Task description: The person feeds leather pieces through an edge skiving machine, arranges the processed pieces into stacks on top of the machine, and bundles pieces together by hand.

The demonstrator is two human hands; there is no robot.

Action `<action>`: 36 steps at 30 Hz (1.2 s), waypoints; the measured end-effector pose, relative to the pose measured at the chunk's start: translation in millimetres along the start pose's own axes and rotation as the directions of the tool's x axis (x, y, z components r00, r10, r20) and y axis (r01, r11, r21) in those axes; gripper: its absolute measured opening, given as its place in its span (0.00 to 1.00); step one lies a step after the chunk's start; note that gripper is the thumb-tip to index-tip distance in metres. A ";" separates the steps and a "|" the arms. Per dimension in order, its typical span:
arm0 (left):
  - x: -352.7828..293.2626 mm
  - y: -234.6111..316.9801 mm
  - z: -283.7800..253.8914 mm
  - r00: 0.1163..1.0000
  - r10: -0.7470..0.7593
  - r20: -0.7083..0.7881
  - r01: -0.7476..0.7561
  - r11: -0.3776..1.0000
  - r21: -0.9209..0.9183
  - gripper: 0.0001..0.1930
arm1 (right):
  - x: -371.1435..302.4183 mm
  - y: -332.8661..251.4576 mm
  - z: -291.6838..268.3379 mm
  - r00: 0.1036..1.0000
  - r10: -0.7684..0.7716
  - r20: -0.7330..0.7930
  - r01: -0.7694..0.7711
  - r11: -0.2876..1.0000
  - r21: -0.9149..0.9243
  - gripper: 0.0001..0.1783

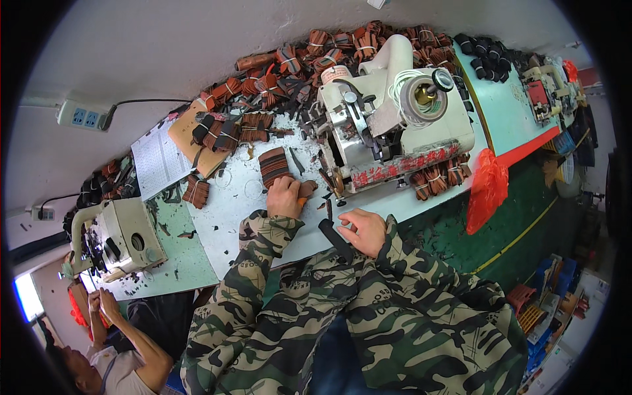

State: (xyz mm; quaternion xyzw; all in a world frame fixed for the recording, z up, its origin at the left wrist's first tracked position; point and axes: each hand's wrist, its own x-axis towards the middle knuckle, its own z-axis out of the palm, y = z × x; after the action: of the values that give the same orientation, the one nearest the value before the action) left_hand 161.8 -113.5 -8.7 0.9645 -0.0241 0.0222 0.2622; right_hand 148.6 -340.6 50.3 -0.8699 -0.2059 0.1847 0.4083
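Your left hand [284, 199] is resting palm-down over the near end of a striped stack of strips [273, 166], brown and black, which is lying flat on the white table [230, 217]. Its fingers are curling out of sight, so whether they are gripping or only pressing cannot be told. An orange-brown piece [307, 189] is showing just beside that hand. Your right hand [366, 232] is hanging near the table's front edge, half curled, with nothing clearly in it; a slim black piece [334, 238] is lying close by, and whether your fingers are touching it cannot be told.

The stack is looking loose, with no band showing around it, so an uneven push from the left hand could be fanning its strips apart. Dark scraps [296, 161] are lying just beside it; sweeping the stack sideways could be mixing them in. The cream machine [434, 141] is standing to the right, its metal parts near both hands; whether it is running cannot be told, but reaching across carelessly could be risking a knock or a snagged sleeve. The black piece, sitting at the edge, could be slipping off if your sleeve is brushing it.
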 end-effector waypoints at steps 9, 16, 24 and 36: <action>-0.4 109.5 -85.9 0.978 0.184 -0.100 -0.189 0.981 -0.042 0.23 | 17.7 -50.1 -73.5 0.995 -0.063 -0.080 0.088 0.919 0.383 0.26; 24.0 154.0 -77.0 0.992 0.087 0.093 -0.074 0.987 -0.139 0.21 | 27.8 -22.1 -112.8 0.993 -0.002 0.120 -0.078 0.748 0.659 0.25; 52.4 164.7 -63.0 0.969 0.102 0.225 -0.059 0.980 -0.191 0.18 | 20.0 -14.9 -119.4 0.969 -0.140 -0.203 0.181 0.963 0.200 0.25; 52.1 177.5 -53.3 0.851 -0.164 0.499 0.522 0.159 -0.838 0.21 | 46.1 8.7 -131.7 0.992 0.126 0.016 -0.105 0.737 0.668 0.15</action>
State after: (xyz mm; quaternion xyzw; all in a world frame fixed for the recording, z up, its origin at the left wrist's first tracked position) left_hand 201.9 -241.1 129.7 0.5701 0.1515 -0.2007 0.7822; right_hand 253.9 -405.8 115.1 -0.6801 -0.0657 0.2578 0.6832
